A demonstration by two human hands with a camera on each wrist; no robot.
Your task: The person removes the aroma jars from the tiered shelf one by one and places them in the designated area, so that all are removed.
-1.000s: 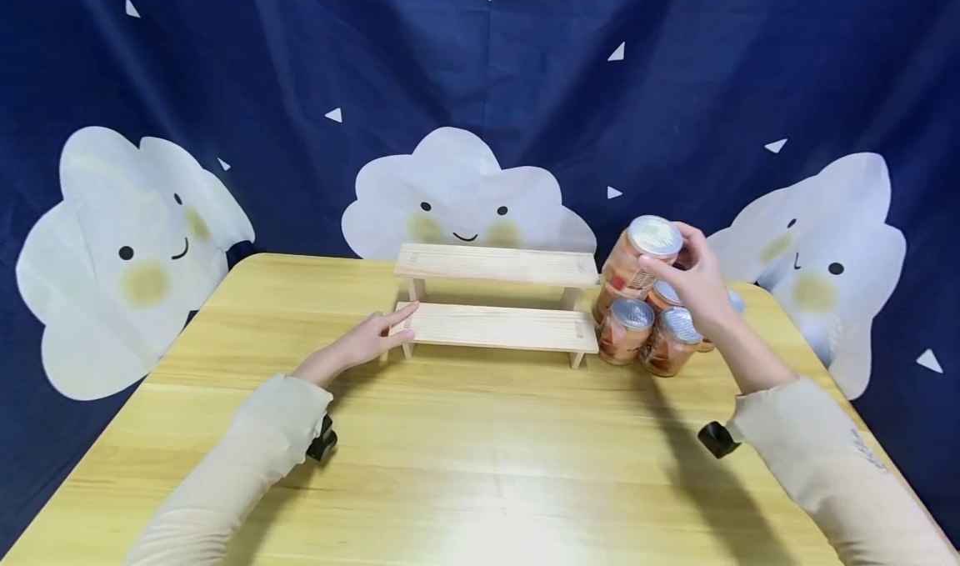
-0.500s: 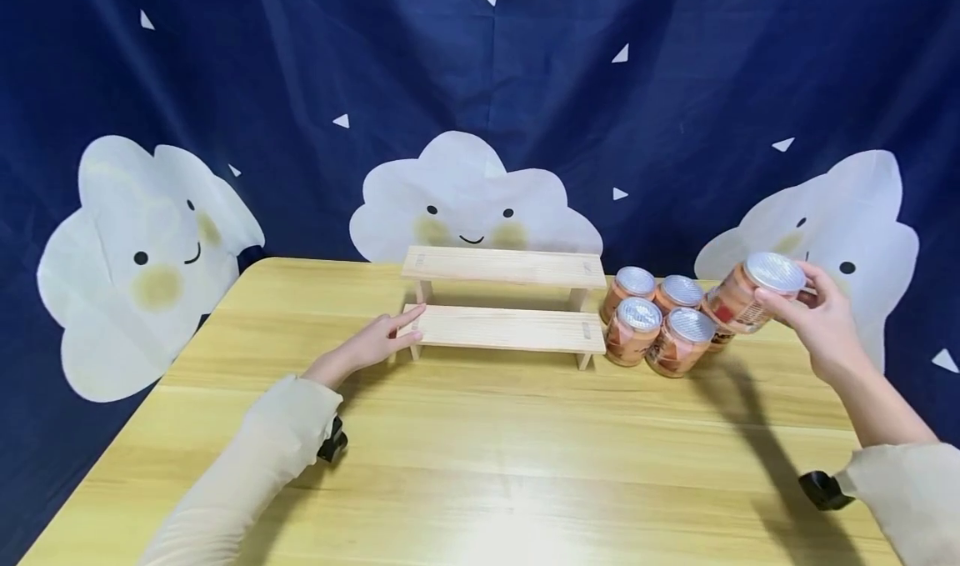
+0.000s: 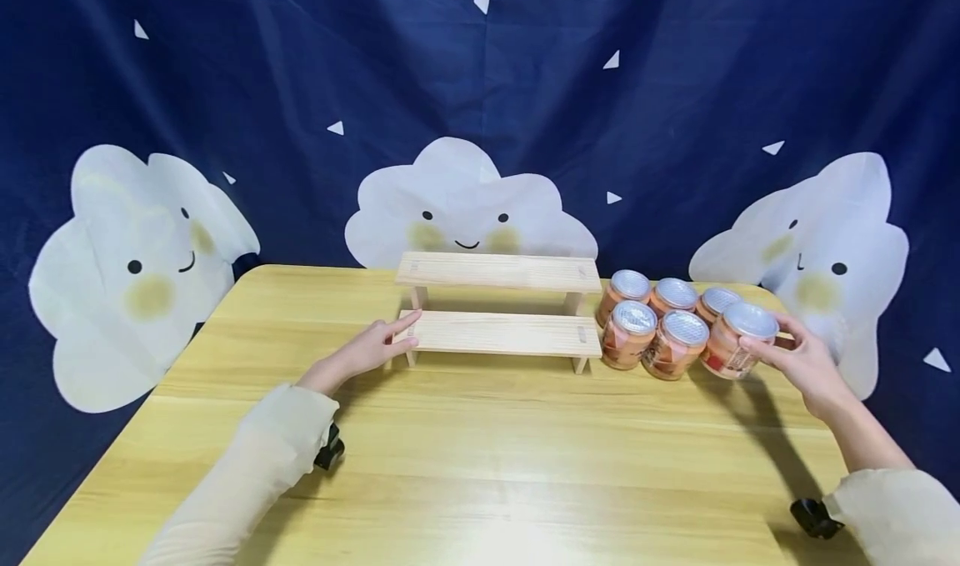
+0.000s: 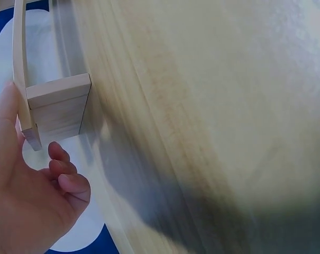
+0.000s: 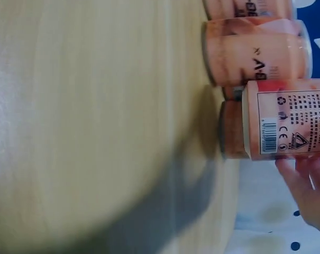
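My right hand (image 3: 806,370) holds a squat orange can (image 3: 738,345) with a silvery lid, fingers behind it and thumb in front. It is upright, low at the right front of the group, beside another can (image 3: 686,345). A barcode and printed label on the held can (image 5: 289,119) face the right wrist camera. My left hand (image 3: 367,349) pinches the left end of a two-step wooden stand (image 3: 498,333) between index finger and thumb. In the left wrist view, the other fingers (image 4: 70,182) curl below the stand's board (image 4: 19,58).
Several matching cans stand close together in two rows just right of the stand, the nearest one (image 3: 627,341) by its right end. The stand's upper step (image 3: 498,271) is at the back of the yellow wooden table (image 3: 480,433). A blue cloud-patterned curtain (image 3: 480,66) hangs behind.
The right hand has carried the can from above the back left of the group, rightward and then down to its front right. The left hand has stayed on the stand.
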